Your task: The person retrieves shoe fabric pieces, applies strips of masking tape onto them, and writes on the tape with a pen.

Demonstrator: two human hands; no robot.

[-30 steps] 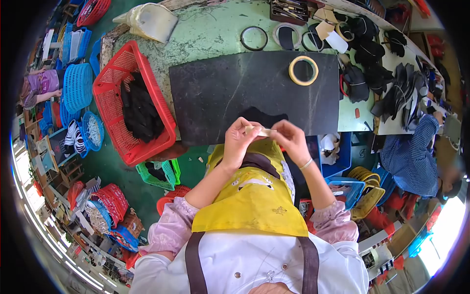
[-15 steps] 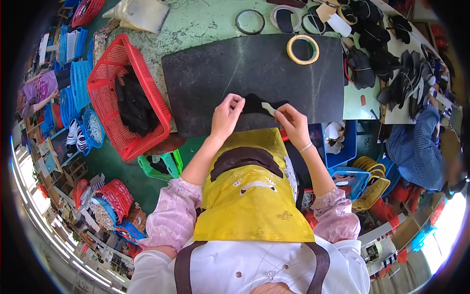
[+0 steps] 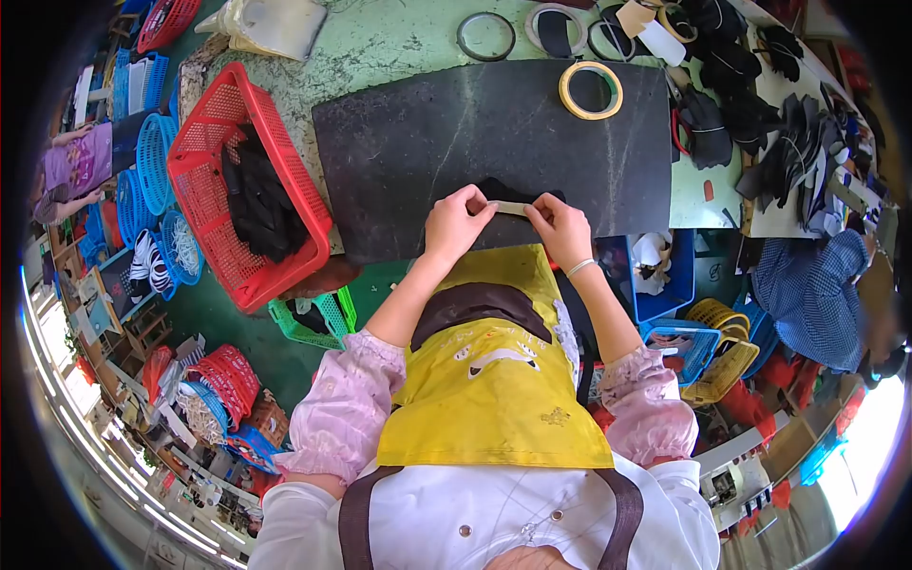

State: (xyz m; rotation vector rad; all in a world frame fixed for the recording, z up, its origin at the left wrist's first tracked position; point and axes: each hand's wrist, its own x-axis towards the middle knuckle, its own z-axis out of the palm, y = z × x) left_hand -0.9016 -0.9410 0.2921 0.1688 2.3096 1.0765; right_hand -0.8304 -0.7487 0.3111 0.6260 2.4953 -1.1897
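Note:
A short pale strip that looks like tape is stretched level between my two hands. My left hand pinches its left end between thumb and fingertips. At the other end, my right hand pinches it the same way. Just behind the strip, a black fabric piece lies on the dark mat, near its front edge. My fingers partly cover that piece, so its full outline is hidden.
A yellow-rimmed tape roll lies on the mat's far right. Left stands a red basket holding black pieces. Black bundles lie on the right. A blue bin sits below the table edge. Other people are at both sides.
My left hand has moved right and taken the strip's free left end. The strip, slanted before from my right hand, is now pulled straight and level between both hands.

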